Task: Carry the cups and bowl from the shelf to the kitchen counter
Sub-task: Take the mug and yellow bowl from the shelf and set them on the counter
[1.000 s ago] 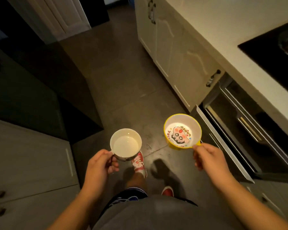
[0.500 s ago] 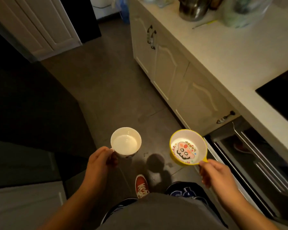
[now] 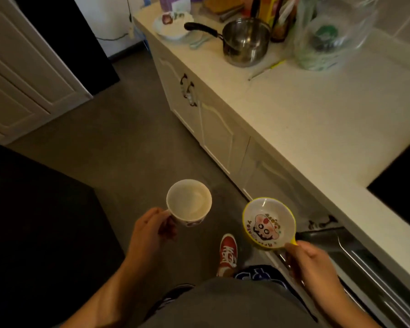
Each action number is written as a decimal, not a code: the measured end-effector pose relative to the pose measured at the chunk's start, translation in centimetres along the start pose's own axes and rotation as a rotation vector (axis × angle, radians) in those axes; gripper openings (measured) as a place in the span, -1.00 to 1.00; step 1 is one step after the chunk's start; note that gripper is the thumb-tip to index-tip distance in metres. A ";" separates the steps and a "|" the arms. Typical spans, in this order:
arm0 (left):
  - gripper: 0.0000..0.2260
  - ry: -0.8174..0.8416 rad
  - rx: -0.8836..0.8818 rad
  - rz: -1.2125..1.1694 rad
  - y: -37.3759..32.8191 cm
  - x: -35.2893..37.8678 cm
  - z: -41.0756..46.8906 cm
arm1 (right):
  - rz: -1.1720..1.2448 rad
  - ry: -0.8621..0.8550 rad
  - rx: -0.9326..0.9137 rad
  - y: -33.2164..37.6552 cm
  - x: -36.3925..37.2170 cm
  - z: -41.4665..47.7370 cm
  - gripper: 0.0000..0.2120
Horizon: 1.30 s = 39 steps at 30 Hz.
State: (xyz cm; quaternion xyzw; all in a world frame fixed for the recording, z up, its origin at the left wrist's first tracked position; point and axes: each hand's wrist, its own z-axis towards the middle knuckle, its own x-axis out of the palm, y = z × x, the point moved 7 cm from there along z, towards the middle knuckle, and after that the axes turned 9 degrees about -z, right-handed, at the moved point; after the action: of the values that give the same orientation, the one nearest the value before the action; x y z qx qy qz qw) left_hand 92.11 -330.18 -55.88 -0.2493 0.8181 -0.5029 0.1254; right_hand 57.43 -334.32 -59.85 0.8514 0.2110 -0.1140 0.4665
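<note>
My left hand (image 3: 149, 229) grips the handle of a white cup (image 3: 189, 202), held upright over the floor; the cup looks empty. My right hand (image 3: 310, 261) holds a yellow-rimmed bowl (image 3: 268, 223) by its small yellow handle; a cartoon face is printed inside it. Both are carried at waist height, left of the kitchen counter (image 3: 317, 119), which runs along the right side. The bowl is close to the counter's front edge but below it.
On the counter's far end stand a steel saucepan (image 3: 245, 42), a white dish (image 3: 173, 24), a plastic bag (image 3: 329, 36) and bottles. A dark cooktop (image 3: 402, 181) lies at right. An open oven door (image 3: 365, 263) juts out below. A dark cabinet (image 3: 33, 221) stands left.
The view has tilted up and forward along the counter, bringing the saucepan and bag into sight. Both hands still carry the cup and bowl, now nearer the counter's bare stretch.
</note>
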 end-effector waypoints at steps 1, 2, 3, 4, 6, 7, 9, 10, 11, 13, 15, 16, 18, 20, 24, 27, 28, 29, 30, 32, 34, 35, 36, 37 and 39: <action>-0.69 -0.013 0.004 -0.026 -0.8 0.3 1.0 | 0.001 0.013 -0.007 1.4 0.0 1.5 -0.65; -0.70 -0.035 0.002 -0.053 -1.5 0.6 1.9 | 0.013 0.020 0.000 2.7 -0.1 3.0 -0.65; -0.72 -0.061 -0.006 -0.075 -2.0 0.8 2.7 | 0.031 0.018 0.015 3.9 -0.1 4.6 -0.66; -0.74 -0.085 -0.013 -0.094 -2.5 0.9 3.5 | 0.041 0.016 0.023 5.1 -0.1 6.1 -0.67; -0.77 -0.113 -0.021 -0.128 -3.4 1.0 5.1 | 0.035 0.031 0.014 7.3 0.3 8.9 -0.65; -0.77 -0.116 -0.026 -0.134 -3.8 1.0 6.0 | 0.020 0.041 0.003 8.4 0.5 10.2 -0.63; -0.74 -0.122 -0.033 -0.140 -4.6 1.0 8.2 | -0.016 0.051 -0.045 10.6 0.9 12.5 -0.63; -0.71 -0.125 -0.037 -0.140 -5.0 1.0 9.6 | -0.032 0.051 -0.072 11.7 1.2 13.5 -0.64; -0.70 -0.122 -0.044 -0.138 -5.3 1.0 11.0 | -0.047 0.045 -0.091 12.8 1.5 14.4 -0.66; -0.68 -0.090 -0.062 -0.116 -6.1 1.3 14.1 | -0.068 0.016 -0.115 14.9 1.8 16.0 -0.69; -0.68 -0.032 -0.055 -0.069 -7.3 2.2 17.5 | -0.061 -0.016 -0.122 16.6 2.2 17.3 -0.68; -0.69 0.001 -0.045 -0.037 -8.1 2.8 19.4 | -0.051 -0.031 -0.119 17.5 2.4 18.0 -0.68; -0.71 0.070 -0.053 0.012 -9.8 4.4 23.0 | -0.010 -0.077 -0.088 18.8 2.6 19.2 -0.67; -0.71 0.145 -0.099 0.031 -11.4 6.5 26.2 | 0.057 -0.146 -0.032 19.6 2.5 20.2 -0.65; -0.68 0.351 -0.173 0.090 -14.9 12.2 31.1 | 0.186 -0.242 0.087 20.5 2.0 21.1 -0.63; -0.73 0.519 -0.165 0.206 -16.6 17.3 33.1 | 0.254 -0.362 0.135 20.6 0.5 20.9 -0.64; -0.74 0.581 -0.153 0.255 -16.9 19.0 33.4 | 0.274 -0.403 0.149 20.5 -0.1 20.7 -0.65; -0.74 0.643 -0.144 0.299 -17.1 20.7 33.5 | 0.296 -0.444 0.166 20.3 -0.7 20.6 -0.65; -0.75 0.701 -0.136 0.335 -17.2 22.4 33.5 | 0.317 -0.487 0.184 19.9 -1.3 20.5 -0.66; -0.75 0.783 -0.101 0.395 -17.0 25.7 33.4 | 0.345 -0.568 0.220 19.0 -2.7 20.3 -0.66; -0.74 0.835 -0.066 0.451 -16.5 28.6 33.0 | 0.365 -0.634 0.250 18.1 -4.1 20.1 -0.66; -0.75 0.857 -0.061 0.473 -16.2 29.9 32.7 | 0.370 -0.660 0.261 17.6 -4.8 20.1 -0.66; -0.76 0.872 -0.061 0.488 -15.8 31.2 32.4 | 0.372 -0.684 0.272 17.3 -5.5 20.0 -0.66; -0.77 0.879 -0.064 0.495 -15.3 32.3 32.1 | 0.376 -0.706 0.280 16.9 -6.2 20.0 -0.66; -0.79 0.886 -0.065 0.494 -14.6 34.4 31.6 | 0.392 -0.745 0.284 16.2 -7.6 20.1 -0.66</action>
State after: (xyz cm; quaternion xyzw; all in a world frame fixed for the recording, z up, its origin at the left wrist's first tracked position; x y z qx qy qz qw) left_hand 81.55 -377.99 -56.04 0.1849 0.8426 -0.4898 -0.1262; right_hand 58.27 -360.89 -55.67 0.8318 -0.1549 -0.3501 0.4019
